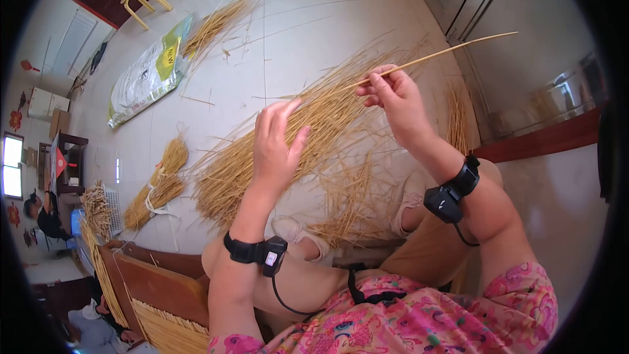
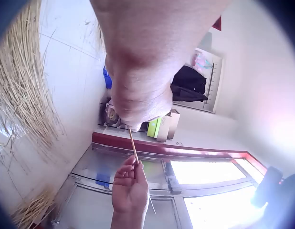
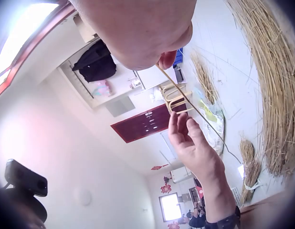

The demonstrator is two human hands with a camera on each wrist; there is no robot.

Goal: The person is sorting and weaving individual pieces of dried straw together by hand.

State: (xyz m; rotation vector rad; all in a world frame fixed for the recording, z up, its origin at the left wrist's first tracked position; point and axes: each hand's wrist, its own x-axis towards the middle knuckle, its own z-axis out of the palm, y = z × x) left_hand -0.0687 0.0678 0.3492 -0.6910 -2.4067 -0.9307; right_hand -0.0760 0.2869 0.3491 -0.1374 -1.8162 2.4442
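My right hand (image 1: 401,106) pinches a long, thin straw stalk (image 1: 452,52) between thumb and fingers. The stalk slants up to the right in the head view, its tip well past the hand. Its other end runs toward my left hand (image 1: 272,147), which is raised with fingers loosely extended and thumb apart. In the right wrist view the stalk (image 3: 205,119) passes close by the fingers of the left hand (image 3: 200,152). Below both hands a broad heap of straw (image 1: 249,170) lies on the floor.
A tied straw bundle (image 1: 157,183) lies left of the heap, with a printed plastic sack (image 1: 147,78) and more straw (image 1: 219,23) beyond. Loose scraps (image 1: 354,203) lie near the feet. A wooden frame (image 1: 164,282) stands at the lower left, a metal-faced door (image 1: 524,46) on the right.
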